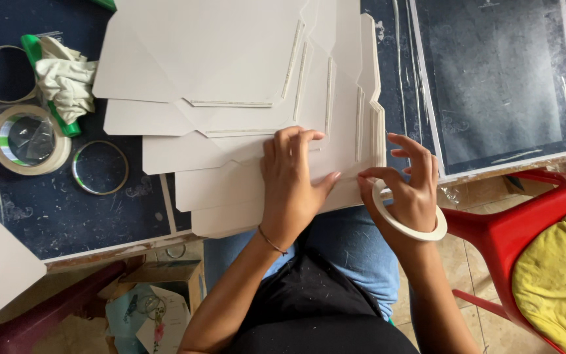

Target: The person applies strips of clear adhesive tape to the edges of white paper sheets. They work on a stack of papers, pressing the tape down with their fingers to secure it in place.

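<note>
I press my left hand (291, 182) flat to steady the card stack (244, 98), while my right hand (409, 190) pinches, apparently, tape from the roll (409, 226) ringing it.

Brown cardboard box (178, 275) under table, lower left.

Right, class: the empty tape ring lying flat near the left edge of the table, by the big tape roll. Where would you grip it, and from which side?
Grip the tape ring across its thin wall, one finger inside the hole and the thumb outside, coming from above. It lies flat on the table, so no edge can be got under. Its near side looks best, since the big tape roll crowds its far left side.
</note>
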